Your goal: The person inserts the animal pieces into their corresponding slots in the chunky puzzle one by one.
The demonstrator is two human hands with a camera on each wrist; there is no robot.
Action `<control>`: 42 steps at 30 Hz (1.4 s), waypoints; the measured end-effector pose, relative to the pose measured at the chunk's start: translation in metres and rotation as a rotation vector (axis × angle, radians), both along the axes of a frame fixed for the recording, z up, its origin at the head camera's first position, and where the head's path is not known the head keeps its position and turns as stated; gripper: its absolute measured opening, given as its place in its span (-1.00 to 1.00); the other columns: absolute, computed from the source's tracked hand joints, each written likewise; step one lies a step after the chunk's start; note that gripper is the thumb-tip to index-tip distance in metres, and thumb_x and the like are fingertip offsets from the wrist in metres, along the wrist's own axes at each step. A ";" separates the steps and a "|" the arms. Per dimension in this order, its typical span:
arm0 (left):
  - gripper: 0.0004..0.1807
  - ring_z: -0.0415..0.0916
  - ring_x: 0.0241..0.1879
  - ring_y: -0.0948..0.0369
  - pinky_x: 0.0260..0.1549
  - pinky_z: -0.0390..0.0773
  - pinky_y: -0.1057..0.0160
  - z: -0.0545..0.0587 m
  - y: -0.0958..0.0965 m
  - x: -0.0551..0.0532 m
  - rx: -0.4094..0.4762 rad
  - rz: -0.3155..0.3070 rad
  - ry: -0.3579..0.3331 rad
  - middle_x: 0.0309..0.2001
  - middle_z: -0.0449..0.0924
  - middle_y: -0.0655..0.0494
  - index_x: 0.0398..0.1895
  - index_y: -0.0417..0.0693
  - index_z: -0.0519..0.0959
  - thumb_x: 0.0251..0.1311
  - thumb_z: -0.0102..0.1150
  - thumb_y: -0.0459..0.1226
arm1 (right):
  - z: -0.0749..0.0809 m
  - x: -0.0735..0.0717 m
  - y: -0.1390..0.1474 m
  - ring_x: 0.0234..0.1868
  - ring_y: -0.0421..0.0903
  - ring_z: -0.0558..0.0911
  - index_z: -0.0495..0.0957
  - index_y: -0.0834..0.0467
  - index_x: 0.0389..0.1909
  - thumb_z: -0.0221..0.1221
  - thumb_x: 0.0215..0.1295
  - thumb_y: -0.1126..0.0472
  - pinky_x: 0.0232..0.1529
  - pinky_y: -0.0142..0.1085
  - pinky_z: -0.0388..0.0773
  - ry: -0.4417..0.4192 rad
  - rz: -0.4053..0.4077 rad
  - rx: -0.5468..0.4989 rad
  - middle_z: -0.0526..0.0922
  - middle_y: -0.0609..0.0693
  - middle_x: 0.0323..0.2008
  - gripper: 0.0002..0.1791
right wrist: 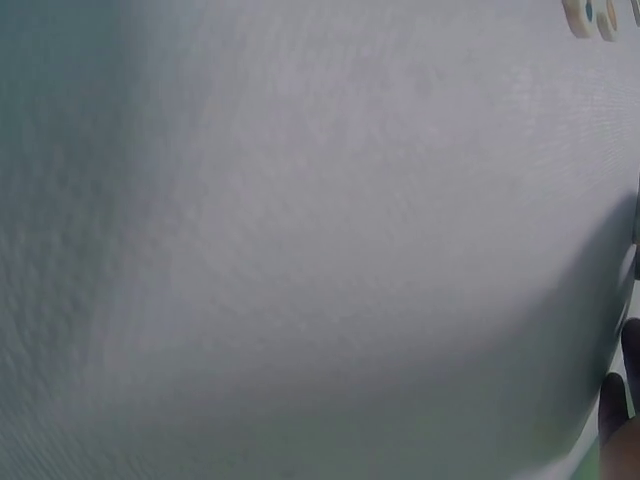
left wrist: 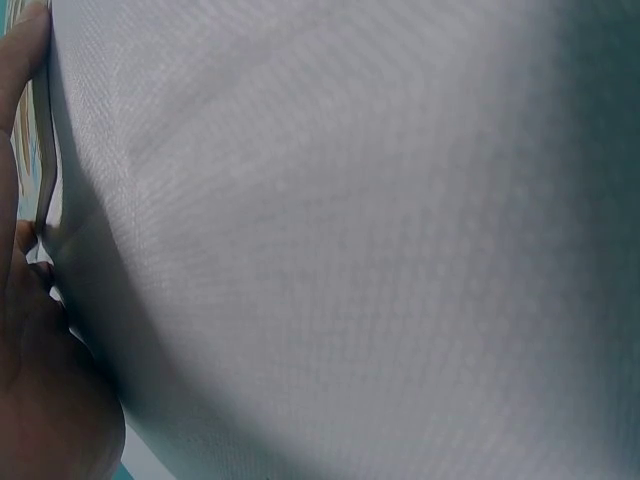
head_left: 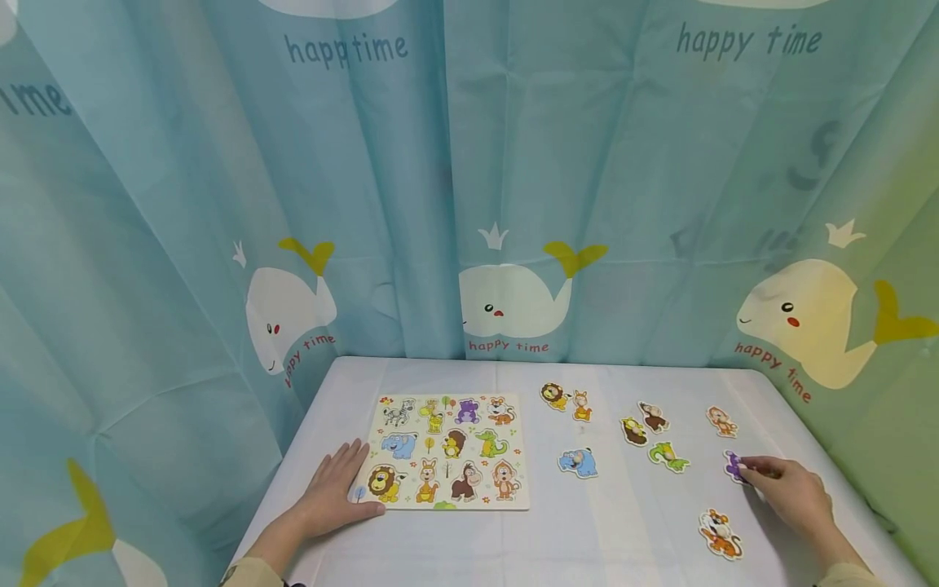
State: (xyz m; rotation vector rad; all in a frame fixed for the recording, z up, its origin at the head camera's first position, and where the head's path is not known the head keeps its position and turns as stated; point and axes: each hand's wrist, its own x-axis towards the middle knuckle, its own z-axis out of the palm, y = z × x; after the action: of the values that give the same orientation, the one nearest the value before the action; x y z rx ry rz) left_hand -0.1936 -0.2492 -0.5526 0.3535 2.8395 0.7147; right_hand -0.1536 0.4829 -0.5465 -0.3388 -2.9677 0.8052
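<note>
A flat animal puzzle board lies on the left part of the table, printed with rows of animals. My left hand rests at its lower left corner, fingers stretched along the side and thumb at the front edge; the left wrist view catches only part of this hand. On the right, my right hand pinches a purple hippo piece, partly covered by the fingertips. Close to that hand lie a tiger piece and a monkey piece. Mostly tablecloth fills the right wrist view.
Between board and right hand lie a lion piece, a kangaroo piece, an elephant piece, a hedgehog piece, a gorilla piece and a crocodile piece. A blue whale-print curtain hangs behind the white-covered table.
</note>
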 end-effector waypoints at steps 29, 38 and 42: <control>0.32 -0.19 0.57 -0.27 0.51 -0.25 -0.28 0.000 -0.001 0.000 0.003 -0.013 0.008 0.59 -0.04 -0.32 0.60 -0.31 0.06 -0.03 0.41 0.33 | -0.002 0.003 -0.002 -0.06 0.19 0.55 0.66 0.28 0.11 0.12 0.50 -0.17 -0.24 -0.02 0.26 0.002 -0.035 -0.035 0.67 0.35 0.01 -0.42; 0.32 -0.19 0.57 -0.27 0.51 -0.26 -0.29 0.002 0.000 0.001 -0.001 -0.014 -0.003 0.59 -0.04 -0.32 0.60 -0.31 0.06 -0.03 0.42 0.31 | -0.001 0.003 -0.005 0.11 0.44 0.48 0.64 0.31 0.11 0.12 0.52 -0.13 -0.13 0.18 0.26 -0.001 -0.046 -0.057 0.59 0.44 0.11 -0.44; 0.32 -0.19 0.57 -0.28 0.51 -0.26 -0.28 0.002 0.000 0.000 0.002 -0.012 -0.005 0.59 -0.04 -0.33 0.59 -0.31 0.06 -0.03 0.42 0.32 | -0.002 0.003 -0.005 0.09 0.45 0.49 0.65 0.32 0.08 0.13 0.52 -0.09 -0.15 0.20 0.26 0.026 -0.047 -0.046 0.60 0.44 0.08 -0.48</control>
State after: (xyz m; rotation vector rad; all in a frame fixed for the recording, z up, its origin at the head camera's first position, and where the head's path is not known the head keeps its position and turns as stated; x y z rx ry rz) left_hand -0.1931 -0.2494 -0.5505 0.3684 2.8297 0.7156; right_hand -0.1505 0.4774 -0.5485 -0.3952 -2.9100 0.8664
